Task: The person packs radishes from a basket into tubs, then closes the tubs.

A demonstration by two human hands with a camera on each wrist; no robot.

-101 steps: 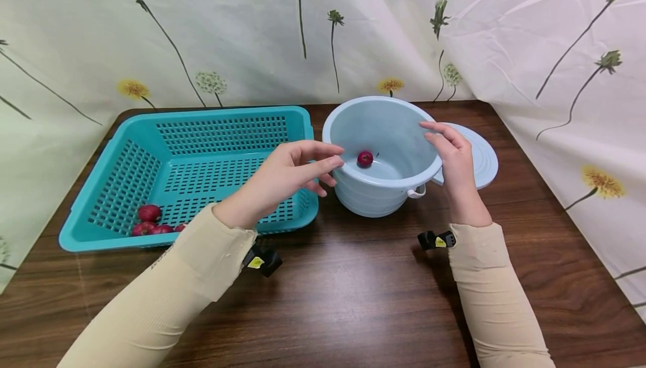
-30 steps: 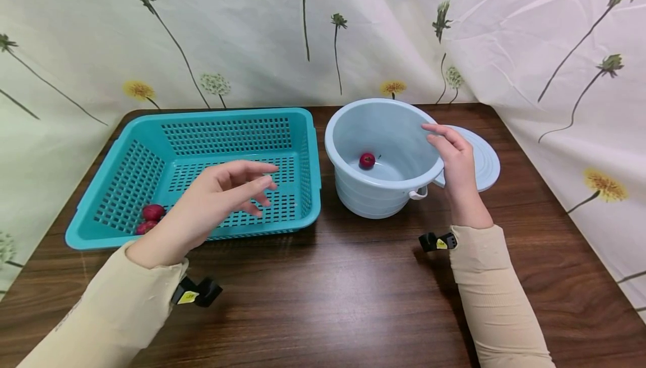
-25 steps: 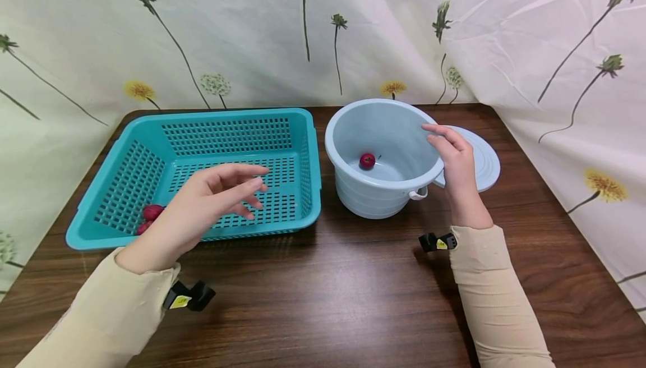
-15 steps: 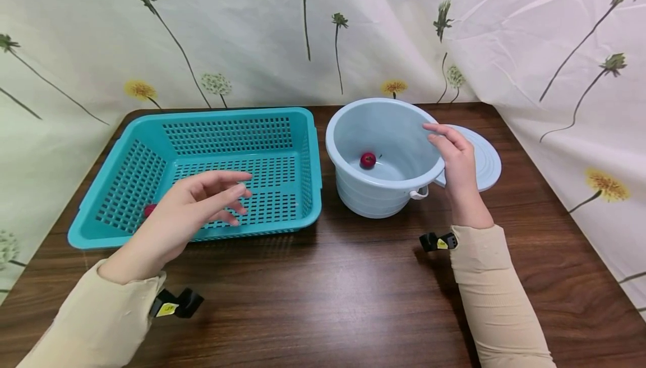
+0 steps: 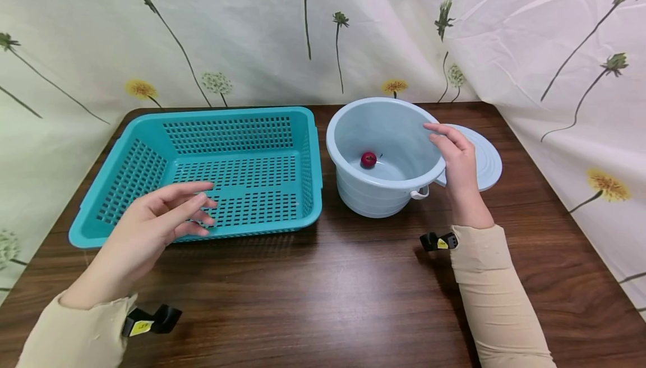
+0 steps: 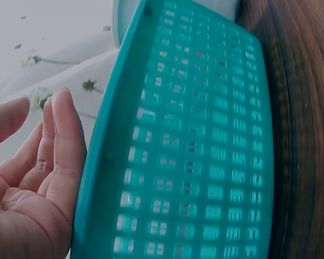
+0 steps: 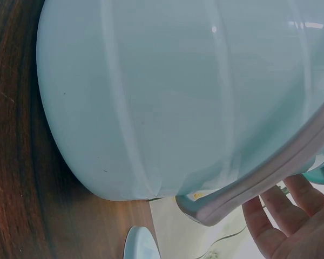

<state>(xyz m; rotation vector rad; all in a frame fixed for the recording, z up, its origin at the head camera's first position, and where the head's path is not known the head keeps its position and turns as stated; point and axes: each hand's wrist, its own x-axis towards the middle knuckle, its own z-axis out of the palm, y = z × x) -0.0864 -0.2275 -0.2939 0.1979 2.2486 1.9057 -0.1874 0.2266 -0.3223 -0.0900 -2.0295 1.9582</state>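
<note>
In the head view my left hand [image 5: 151,225] hangs over the near left side of the turquoise basket [image 5: 242,113], fingers loosely bent with nothing between them. The left wrist view shows its palm and fingers beside the basket's rim. My right hand [image 5: 459,160] stays at the right rim of the light-blue bucket [image 5: 373,199], fingertips reaching over the edge. Whether they touch it, I cannot tell. At the bottom of the bucket lies one small, dark-red round piece [image 5: 368,159], perhaps a fruit or radish. My left hand and wrist hide the basket's near left corner.
A light-blue lid [image 5: 484,157] lies behind and right of the bucket on the brown wooden table [image 5: 323,300]. A white curtain [image 5: 252,31] with a dandelion print hangs behind the table. The bucket's handle [image 7: 259,189] slants across the right wrist view.
My left hand has drawn back from the bucket's left rim, leftward and toward me over the basket. Several red pieces in the basket's corner have become hidden behind it. My right hand has stayed put.
</note>
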